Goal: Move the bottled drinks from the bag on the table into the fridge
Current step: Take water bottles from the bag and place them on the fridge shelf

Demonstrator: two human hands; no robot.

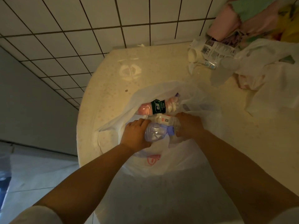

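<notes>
Both my hands, left [136,135] and right [189,125], grip one clear bottle [157,133] among three in the bag [161,165] on the table [113,81].

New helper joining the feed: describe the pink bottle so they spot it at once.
On the round table, look into the open white bag. The pink bottle lies at the back, beyond both hands; it alone wears a dark green label band.
</notes>
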